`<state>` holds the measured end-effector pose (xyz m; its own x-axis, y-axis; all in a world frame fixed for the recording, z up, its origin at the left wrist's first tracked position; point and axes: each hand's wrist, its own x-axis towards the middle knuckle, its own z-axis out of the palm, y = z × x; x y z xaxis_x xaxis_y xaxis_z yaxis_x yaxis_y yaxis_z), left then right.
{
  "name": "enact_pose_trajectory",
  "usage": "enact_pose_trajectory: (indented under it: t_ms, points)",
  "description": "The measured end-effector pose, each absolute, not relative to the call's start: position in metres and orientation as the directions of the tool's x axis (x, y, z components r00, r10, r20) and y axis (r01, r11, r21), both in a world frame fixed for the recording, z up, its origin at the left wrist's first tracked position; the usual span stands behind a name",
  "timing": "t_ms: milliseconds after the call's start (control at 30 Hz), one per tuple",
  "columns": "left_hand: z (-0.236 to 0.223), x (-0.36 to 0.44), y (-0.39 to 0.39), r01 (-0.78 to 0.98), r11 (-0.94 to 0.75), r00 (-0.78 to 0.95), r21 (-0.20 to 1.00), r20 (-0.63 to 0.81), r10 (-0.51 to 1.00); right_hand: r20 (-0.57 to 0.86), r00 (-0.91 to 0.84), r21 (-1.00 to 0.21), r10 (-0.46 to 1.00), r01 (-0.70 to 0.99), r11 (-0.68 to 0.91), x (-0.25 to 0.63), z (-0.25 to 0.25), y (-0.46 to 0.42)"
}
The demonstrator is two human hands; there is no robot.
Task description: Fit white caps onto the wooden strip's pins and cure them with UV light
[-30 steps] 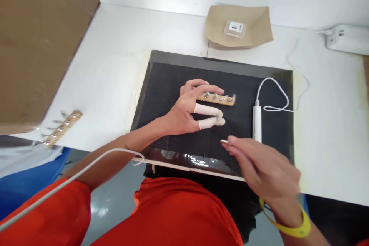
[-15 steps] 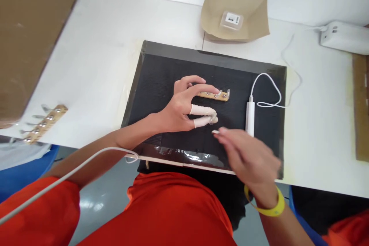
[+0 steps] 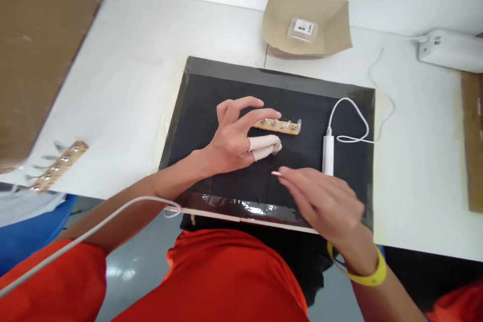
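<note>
From the head view I see my left hand (image 3: 236,136) on the black mat (image 3: 211,105), fingers spread fairly wide, with white finger cots on two fingers (image 3: 264,142). One bare fingertip rests on the near end of the small wooden strip with metal studs (image 3: 281,126), which lies flat near the mat's middle, at about 1 o'clock from that hand. My right hand (image 3: 324,201) hovers at 5 o'clock from the strip, fingers drawn narrow and pinching a small thin white piece (image 3: 275,173); what it is, I cannot tell. A yellow wristband (image 3: 368,275) sits on that wrist. Just beside the right hand at 12 o'clock lies a white stick-shaped tool (image 3: 327,155), its cable looping off toward 2 o'clock. A second studded strip (image 3: 56,165) lies on the white table (image 3: 132,50) at 9 o'clock, well apart. At 12 o'clock beyond the mat sits a brown paper tray (image 3: 328,30) holding a small clear packet (image 3: 303,28).
</note>
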<state>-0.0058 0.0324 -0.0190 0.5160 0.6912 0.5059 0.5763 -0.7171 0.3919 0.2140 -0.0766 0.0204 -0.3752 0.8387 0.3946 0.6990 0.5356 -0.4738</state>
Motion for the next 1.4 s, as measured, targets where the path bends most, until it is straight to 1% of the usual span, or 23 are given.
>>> enact_pose_trajectory:
  t_ms: [33, 100, 167, 200, 267, 333, 367, 467, 567, 633, 733, 833, 933, 1033, 1067, 1133, 1200, 1233, 1300, 1333, 1400]
  points:
    - [-0.019, -0.008, 0.036, 0.588, -0.712, 0.491, 0.384, 0.531, 0.691, 0.402, -0.252, -0.521, 0.88, 0.728, 0.446, 0.217, 0.018, -0.079]
    - [-0.019, -0.014, 0.045, 0.63, -0.674, 0.417, 0.386, 0.563, 0.713, 0.393, 0.098, -0.652, 0.914, 0.73, 0.202, 0.227, 0.014, -0.083]
    - [-0.021, -0.021, 0.057, 0.669, -0.624, 0.326, 0.404, 0.595, 0.734, 0.358, 0.387, -0.752, 0.85, 0.659, 0.016, 0.242, 0.01, -0.086]
    - [-0.022, -0.026, 0.064, 0.678, -0.609, 0.284, 0.412, 0.617, 0.734, 0.332, 0.477, -0.771, 0.814, 0.634, -0.057, 0.251, 0.007, -0.087]
    - [-0.028, -0.033, 0.075, 0.684, -0.598, 0.214, 0.416, 0.67, 0.711, 0.268, 0.567, -0.751, 0.779, 0.629, -0.199, 0.268, 0.001, -0.088]
    - [-0.034, -0.038, 0.084, 0.688, -0.6, 0.183, 0.408, 0.703, 0.688, 0.225, 0.558, -0.666, 0.799, 0.687, -0.292, 0.283, -0.007, -0.088]
    - [-0.036, -0.04, 0.087, 0.691, -0.6, 0.178, 0.403, 0.709, 0.682, 0.241, 0.521, -0.608, 0.819, 0.739, -0.292, 0.288, -0.012, -0.087]
    - [-0.039, -0.042, 0.09, 0.704, -0.598, 0.166, 0.383, 0.73, 0.663, 0.306, 0.36, -0.444, 0.881, 0.873, -0.203, 0.297, -0.024, -0.084]
    - [-0.036, -0.041, 0.089, 0.723, -0.554, 0.155, 0.414, 0.684, 0.713, 0.324, 0.276, -0.36, 0.905, 0.92, -0.152, 0.298, -0.031, -0.082]
    - [-0.032, -0.042, 0.088, 0.741, -0.503, 0.17, 0.445, 0.6, 0.781, 0.329, 0.281, -0.35, 0.902, 0.923, -0.16, 0.295, -0.03, -0.084]
    - [-0.029, -0.045, 0.089, 0.769, -0.422, 0.199, 0.48, 0.448, 0.872, 0.35, 0.309, -0.384, 0.884, 0.908, -0.165, 0.283, -0.023, -0.089]
    - [-0.03, -0.049, 0.09, 0.78, -0.387, 0.236, 0.491, 0.342, 0.91, 0.303, 0.278, -0.403, 0.912, 0.904, -0.142, 0.261, -0.016, -0.093]
    - [-0.027, -0.051, 0.091, 0.782, -0.37, 0.284, 0.502, 0.241, 0.928, 0.247, 0.231, -0.35, 0.941, 0.927, -0.136, 0.241, -0.017, -0.095]
    - [-0.022, -0.053, 0.092, 0.777, -0.353, 0.303, 0.521, 0.182, 0.936, 0.261, 0.252, -0.313, 0.932, 0.935, -0.165, 0.232, -0.022, -0.092]
    - [-0.021, -0.054, 0.093, 0.774, -0.35, 0.307, 0.528, 0.171, 0.936, 0.251, 0.27, -0.325, 0.93, 0.928, -0.182, 0.231, -0.023, -0.091]
    - [-0.018, -0.058, 0.093, 0.759, -0.358, 0.332, 0.544, 0.15, 0.931, 0.202, 0.316, -0.385, 0.927, 0.896, -0.222, 0.234, -0.022, -0.089]
    - [-0.016, -0.066, 0.093, 0.733, -0.378, 0.372, 0.566, 0.132, 0.919, 0.117, 0.369, -0.499, 0.922, 0.824, -0.267, 0.24, -0.018, -0.088]
    - [-0.016, -0.07, 0.092, 0.721, -0.387, 0.39, 0.575, 0.125, 0.912, 0.056, 0.396, -0.575, 0.917, 0.763, -0.294, 0.243, -0.015, -0.089]
    - [-0.016, -0.079, 0.087, 0.713, -0.393, 0.401, 0.581, 0.122, 0.908, -0.092, 0.438, -0.721, 0.894, 0.59, -0.364, 0.25, -0.008, -0.091]
    - [-0.016, -0.082, 0.084, 0.717, -0.393, 0.395, 0.576, 0.129, 0.91, -0.161, 0.453, -0.775, 0.877, 0.492, -0.396, 0.254, -0.005, -0.093]
    - [-0.017, -0.087, 0.078, 0.734, -0.395, 0.382, 0.552, 0.145, 0.913, -0.25, 0.469, -0.841, 0.847, 0.329, -0.43, 0.26, -0.002, -0.098]
